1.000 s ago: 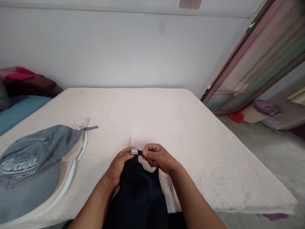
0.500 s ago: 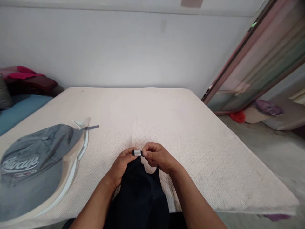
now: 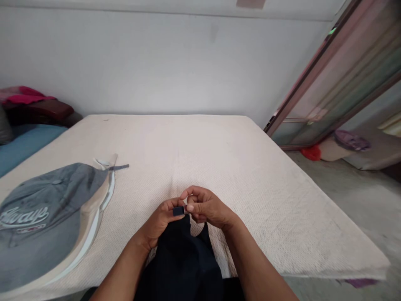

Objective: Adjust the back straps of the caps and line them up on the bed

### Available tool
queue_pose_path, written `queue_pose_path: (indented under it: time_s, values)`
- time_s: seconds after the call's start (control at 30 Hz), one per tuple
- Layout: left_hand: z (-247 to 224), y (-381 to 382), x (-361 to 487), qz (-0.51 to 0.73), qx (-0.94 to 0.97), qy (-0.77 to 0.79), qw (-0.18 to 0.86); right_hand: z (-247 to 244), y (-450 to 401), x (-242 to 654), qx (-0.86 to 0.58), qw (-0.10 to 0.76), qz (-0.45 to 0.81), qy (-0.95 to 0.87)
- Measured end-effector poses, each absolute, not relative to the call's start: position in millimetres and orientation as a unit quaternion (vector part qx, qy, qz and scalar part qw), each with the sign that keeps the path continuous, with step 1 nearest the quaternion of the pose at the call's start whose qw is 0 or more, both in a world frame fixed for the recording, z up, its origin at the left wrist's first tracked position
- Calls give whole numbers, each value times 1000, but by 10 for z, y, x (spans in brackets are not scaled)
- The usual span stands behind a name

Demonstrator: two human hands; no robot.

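Note:
A dark navy cap (image 3: 188, 255) lies close to my body at the front edge, its arched back opening facing away from me. My left hand (image 3: 161, 219) is closed, pinching the cap's dark strap (image 3: 178, 210) between thumb and fingers. From the other side, my right hand (image 3: 203, 207) pinches the small metal buckle on that strap, its thumb on top and its index finger curled over. Most of the buckle is hidden by the right thumb. The two hands' fingertips meet at the strap.
To the left, several stacked caps, a grey one (image 3: 46, 217) on top, rest on the cream cloth-covered surface (image 3: 200, 146). Clothes and a blue cushion (image 3: 34, 140) sit at far left. A white wall (image 3: 156, 62) stands behind; a framed glass door (image 3: 326, 83) is at right.
The strap has turned in my fingers, so its dark fabric now faces up where the metal buckle showed. My right thumb and fingers have shifted over the buckle.

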State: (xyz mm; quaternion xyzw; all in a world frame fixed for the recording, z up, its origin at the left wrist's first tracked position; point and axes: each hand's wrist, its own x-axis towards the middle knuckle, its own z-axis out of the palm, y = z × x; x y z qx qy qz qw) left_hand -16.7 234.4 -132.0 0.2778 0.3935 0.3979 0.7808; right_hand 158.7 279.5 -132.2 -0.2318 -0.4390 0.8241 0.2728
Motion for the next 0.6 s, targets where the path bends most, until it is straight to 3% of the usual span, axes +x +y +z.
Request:
queue_pose_path:
  time_s: [0.3,0.6]
  values:
    - [-1346,2315,-176,389,381,408,733,-1363,2834,1609,-278,263,798,-466]
    - [-1344,2331,-145,432,309,427,732,-1336,2800,1691,-301,272,794,-453]
